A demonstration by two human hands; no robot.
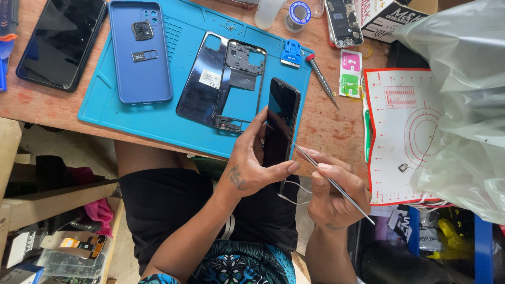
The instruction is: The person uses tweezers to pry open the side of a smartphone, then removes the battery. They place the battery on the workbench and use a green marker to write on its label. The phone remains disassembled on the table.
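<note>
The left hand (251, 167) pinches a black phone (280, 123); the right hand (332, 190) pinches thin metal tweezers (332, 183). A slip could scratch it.

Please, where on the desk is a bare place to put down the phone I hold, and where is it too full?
Free: blue mat edge below the blue case; bare wood between the mat and the white sheet, below the screwdriver. Crowded: mat middle with black back cover and frame; top edge.
</note>
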